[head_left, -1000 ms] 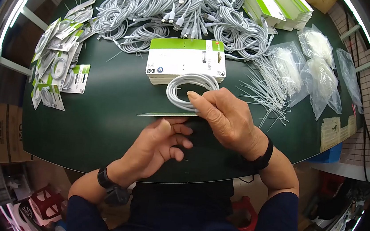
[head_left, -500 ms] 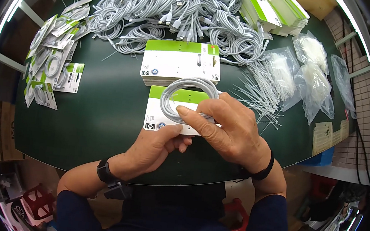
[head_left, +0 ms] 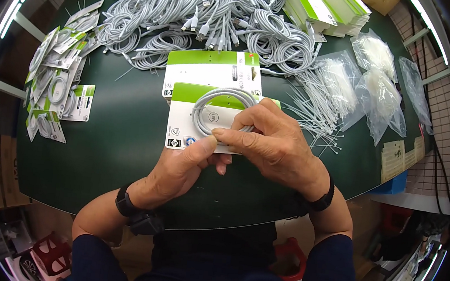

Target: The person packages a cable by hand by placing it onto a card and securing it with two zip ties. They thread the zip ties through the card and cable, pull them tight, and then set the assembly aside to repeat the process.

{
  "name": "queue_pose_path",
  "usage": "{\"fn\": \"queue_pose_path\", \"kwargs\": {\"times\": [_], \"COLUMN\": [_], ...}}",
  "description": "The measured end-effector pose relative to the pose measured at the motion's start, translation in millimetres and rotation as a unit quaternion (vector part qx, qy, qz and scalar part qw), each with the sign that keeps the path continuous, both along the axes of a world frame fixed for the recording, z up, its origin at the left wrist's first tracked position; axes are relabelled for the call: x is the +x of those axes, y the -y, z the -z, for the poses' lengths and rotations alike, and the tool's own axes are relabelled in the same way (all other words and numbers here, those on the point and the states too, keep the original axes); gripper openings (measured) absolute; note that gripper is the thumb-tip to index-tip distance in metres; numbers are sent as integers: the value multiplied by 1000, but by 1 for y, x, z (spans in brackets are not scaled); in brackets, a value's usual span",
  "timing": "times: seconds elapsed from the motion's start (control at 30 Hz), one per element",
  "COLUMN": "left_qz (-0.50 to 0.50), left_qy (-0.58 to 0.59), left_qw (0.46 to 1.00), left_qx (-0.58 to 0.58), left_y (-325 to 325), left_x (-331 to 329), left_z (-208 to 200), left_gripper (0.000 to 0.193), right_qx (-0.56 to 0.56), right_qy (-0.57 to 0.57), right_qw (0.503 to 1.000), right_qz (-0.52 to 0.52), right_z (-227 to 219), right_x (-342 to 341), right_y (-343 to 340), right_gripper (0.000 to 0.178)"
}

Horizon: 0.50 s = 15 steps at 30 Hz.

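My left hand [head_left: 193, 156] grips a green and white packaging card [head_left: 183, 116] by its lower edge, thumb in front and fingers behind. Against the face of this card lies a coiled grey cable [head_left: 199, 111]. My right hand [head_left: 273, 145] pinches the coil at its lower right between thumb and fingers, and covers the card's right part. Just beyond stands a stack of like cards [head_left: 204, 71], partly hidden by the held one.
Many coiled grey cables [head_left: 194, 7] are heaped at the far side. Finished-looking carded cables [head_left: 56, 89] pile up at left. Loose white cable ties [head_left: 320, 112] and plastic bags of ties [head_left: 374, 57] lie at right. More card stacks [head_left: 329, 12] stand at far right.
The coil has come down flat against the card, and my right hand has moved slightly left with it. The card has risen a little and now overlaps the stack behind.
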<state>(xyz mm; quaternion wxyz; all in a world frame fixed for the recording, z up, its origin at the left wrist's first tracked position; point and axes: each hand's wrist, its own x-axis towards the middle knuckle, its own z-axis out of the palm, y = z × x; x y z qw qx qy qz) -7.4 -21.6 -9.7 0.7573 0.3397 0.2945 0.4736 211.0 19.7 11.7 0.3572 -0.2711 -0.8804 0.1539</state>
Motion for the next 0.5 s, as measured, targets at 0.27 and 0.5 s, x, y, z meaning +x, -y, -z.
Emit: {"fn": "queue_pose_path", "kwargs": {"times": [0.27,0.5], "left_qz": [-82,-137], "left_qy": [-137,-177], "left_qw": [987,975], "left_qx": [-30,-6], "left_y": [-9,-12], "left_x": [3,3], "left_z": [1,3], "left_gripper": [33,31], "right_qx": [-58,-119], "right_qy": [-13,-42], "right_qw": [998,992], "right_qz": [-9,-16], "right_z": [10,7], "right_x": [-10,-16], "right_y": [2,4], "right_gripper": [46,41]}}
